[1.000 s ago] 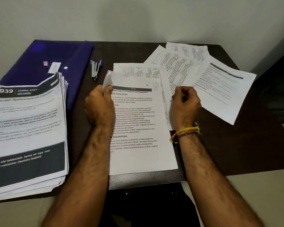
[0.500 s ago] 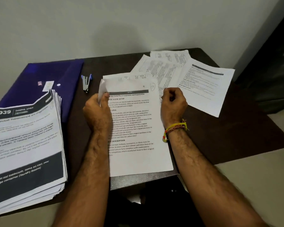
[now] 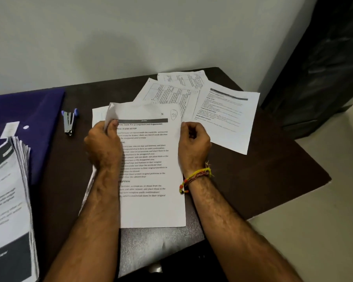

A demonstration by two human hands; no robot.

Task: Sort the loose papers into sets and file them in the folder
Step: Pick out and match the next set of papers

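A white printed sheet with a dark header bar (image 3: 149,171) lies in the middle of the dark brown worktop (image 3: 263,180). The left hand (image 3: 103,145) pinches its curled-up top left corner; the right hand (image 3: 194,142) grips its right edge with curled fingers. Beyond the sheet's upper right corner, loose white printed pages (image 3: 212,104) lie fanned out. Left of the sheet sits a small blue stapler (image 3: 69,122), then a purple folder (image 3: 27,115), with a thick stack of printed papers (image 3: 8,200) nearest the camera.
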